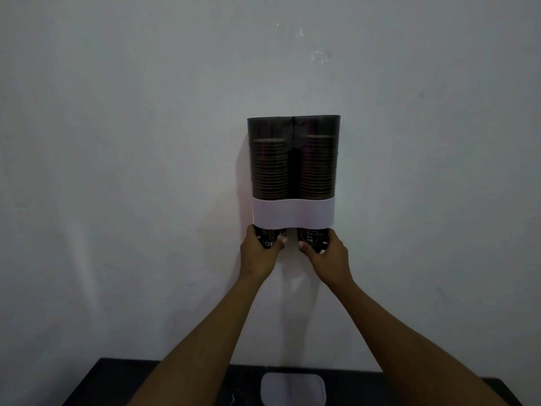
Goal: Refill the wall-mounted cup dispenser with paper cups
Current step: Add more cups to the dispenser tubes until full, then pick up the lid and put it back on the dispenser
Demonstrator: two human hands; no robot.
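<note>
Smoked dark plastic forms the body of the wall-mounted cup dispenser (293, 159), fixed to a pale grey wall (117, 142) at the centre of our head view. Through its tinted front we see two side-by-side columns of nested paper cups: the left stack (270, 168) and the right stack (316, 167), each stopping short of the dispenser's top edge. A white band (293, 213) wraps the lower part of the housing.

Below that band two dark printed cups poke out of the bottom openings. We hold both at once, arms raised from the lower edge of the frame. Our left hand (259, 254) is wrapped around the left bottom cup (268, 238), thumb pressed across its front beside pale lettering. Our right hand (329, 256) closes around the right bottom cup (311, 237), thumb on its lower left side and fingers behind it, leaving a white cup-shaped emblem showing. The two hands sit close together, a narrow strip of wall visible between them. How far either cup has come out of its opening, we cannot tell.

Beneath our forearms a black countertop (117, 382) runs along the bottom of the picture, up against the wall. A white rounded-rectangle lid-like piece (293, 388) lies on it, directly below the dispenser. The light is dim, and a few scuffs mark the wall at upper right.
</note>
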